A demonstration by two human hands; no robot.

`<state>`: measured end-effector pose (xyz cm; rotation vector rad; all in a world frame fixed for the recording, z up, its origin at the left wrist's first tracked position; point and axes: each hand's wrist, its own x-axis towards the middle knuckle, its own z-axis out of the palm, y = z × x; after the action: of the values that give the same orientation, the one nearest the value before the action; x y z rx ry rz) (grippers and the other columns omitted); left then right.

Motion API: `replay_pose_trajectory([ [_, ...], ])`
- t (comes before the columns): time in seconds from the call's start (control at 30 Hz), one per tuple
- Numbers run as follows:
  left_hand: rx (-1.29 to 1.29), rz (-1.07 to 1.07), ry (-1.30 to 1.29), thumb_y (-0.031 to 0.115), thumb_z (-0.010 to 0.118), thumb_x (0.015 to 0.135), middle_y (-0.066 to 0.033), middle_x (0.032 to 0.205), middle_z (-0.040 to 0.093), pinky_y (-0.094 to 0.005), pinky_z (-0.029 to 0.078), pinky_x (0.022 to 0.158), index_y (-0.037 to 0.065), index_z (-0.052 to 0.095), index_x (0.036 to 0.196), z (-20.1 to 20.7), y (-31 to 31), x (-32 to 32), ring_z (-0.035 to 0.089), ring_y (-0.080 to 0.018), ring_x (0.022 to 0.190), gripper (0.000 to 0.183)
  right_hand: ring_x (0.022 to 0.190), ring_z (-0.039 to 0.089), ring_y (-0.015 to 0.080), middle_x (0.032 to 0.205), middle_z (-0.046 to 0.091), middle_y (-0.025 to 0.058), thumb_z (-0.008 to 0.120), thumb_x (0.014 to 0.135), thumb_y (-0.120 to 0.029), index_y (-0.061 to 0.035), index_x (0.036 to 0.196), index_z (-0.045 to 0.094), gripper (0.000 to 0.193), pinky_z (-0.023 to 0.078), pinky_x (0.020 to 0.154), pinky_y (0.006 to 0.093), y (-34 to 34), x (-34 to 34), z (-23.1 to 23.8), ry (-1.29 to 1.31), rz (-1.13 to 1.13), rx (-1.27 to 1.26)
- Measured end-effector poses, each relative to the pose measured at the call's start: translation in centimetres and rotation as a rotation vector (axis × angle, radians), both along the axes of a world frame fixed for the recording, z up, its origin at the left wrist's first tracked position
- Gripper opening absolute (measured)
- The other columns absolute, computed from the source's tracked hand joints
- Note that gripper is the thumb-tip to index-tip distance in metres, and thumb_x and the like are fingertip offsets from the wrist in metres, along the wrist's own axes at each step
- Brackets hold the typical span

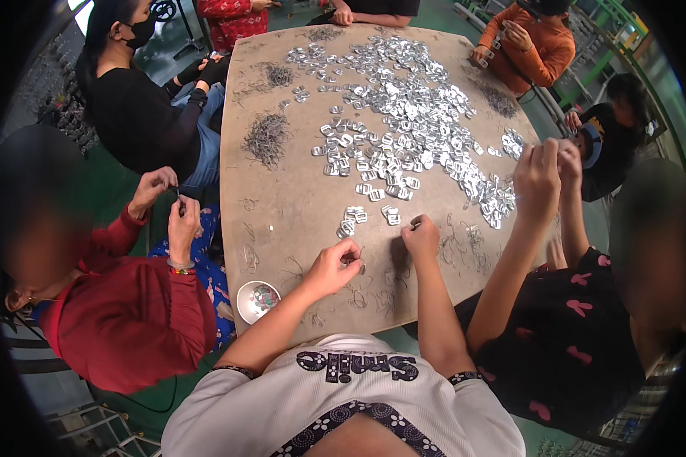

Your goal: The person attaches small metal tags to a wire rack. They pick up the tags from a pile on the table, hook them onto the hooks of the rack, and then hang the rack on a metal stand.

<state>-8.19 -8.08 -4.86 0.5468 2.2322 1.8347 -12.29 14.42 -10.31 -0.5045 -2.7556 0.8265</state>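
My left hand [332,270] is over the near part of the table, its thumb and fingers closed in a pinch. A small greyish bit shows at its fingertips, too small to name. To its right, my right hand [421,238] is also closed, thumb against forefinger, with a tiny dark thing at the tips that I cannot make out. Just beyond my hands lie a few silvery metal buckles [352,218] and another small group of buckles [391,215]. A large heap of the same shiny buckles [411,114] spreads up the middle of the table.
The brown tabletop [305,206] carries tangles of thin wire pieces [267,140] and loose wires [461,242]. A white bowl [239,305] with small coloured bits stands left of my left forearm. Several people sit around; a person's raised hands [540,179] are close on my right.
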Motion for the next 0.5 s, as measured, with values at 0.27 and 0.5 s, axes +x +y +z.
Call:
replay_pose_trajectory([
  [0.27, -0.103, -0.042, 0.165, 0.007, 0.061, 0.076, -0.0119, 0.077, 0.058, -0.0333, 0.045, 0.068, 0.001, 0.051, 0.083, 1.5, 1.9, -0.8, 0.059, -0.0251, 0.075, 0.013, 0.072, 0.062, 0.0123, 0.079, 0.062, 0.0085, 0.059, 0.078, 0.006, 0.0042, 0.091, 0.053, 0.014, 0.052, 0.064, 0.0228, -2.6, 3.9, 5.9, 0.096, 0.202, -1.001],
  [0.5, -0.225, -0.051, 0.338, 0.006, 0.060, 0.073, -0.0129, 0.079, 0.058, -0.0370, 0.044, 0.069, 0.001, 0.052, 0.085, 2.1, 2.2, -1.2, 0.056, -0.0306, 0.076, 0.015, 0.069, 0.063, 0.0118, 0.077, 0.064, 0.0062, 0.063, 0.074, 0.001, 0.0005, 0.087, 0.059, 0.014, 0.049, 0.062, 0.0235, -4.4, 5.4, 7.3, 0.216, 0.296, -0.808],
])
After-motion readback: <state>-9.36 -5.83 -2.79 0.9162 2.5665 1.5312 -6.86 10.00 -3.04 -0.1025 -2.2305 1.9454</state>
